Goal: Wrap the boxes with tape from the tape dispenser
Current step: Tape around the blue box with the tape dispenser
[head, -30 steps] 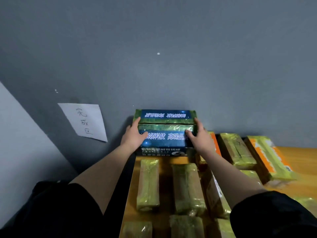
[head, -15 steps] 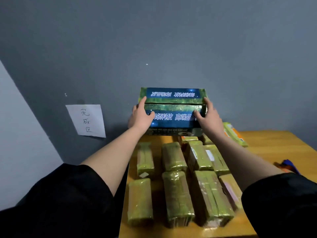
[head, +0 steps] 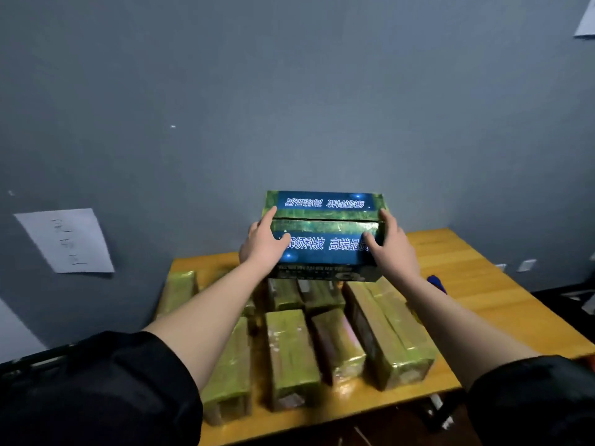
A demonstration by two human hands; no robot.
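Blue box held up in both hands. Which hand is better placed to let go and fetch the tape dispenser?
Right, tentatively. The right hand is nearer the bare tabletop and a blue item; no dispenser clearly shows. The left hand keeps its grip on the blue box.

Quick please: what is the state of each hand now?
Left hand: grips the left end of the blue printed cardboard box.
Right hand: grips the right end of the same box.

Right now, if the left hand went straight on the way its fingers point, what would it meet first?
Past the blue box that the left hand grips, probably the grey wall behind it; depth is unclear.
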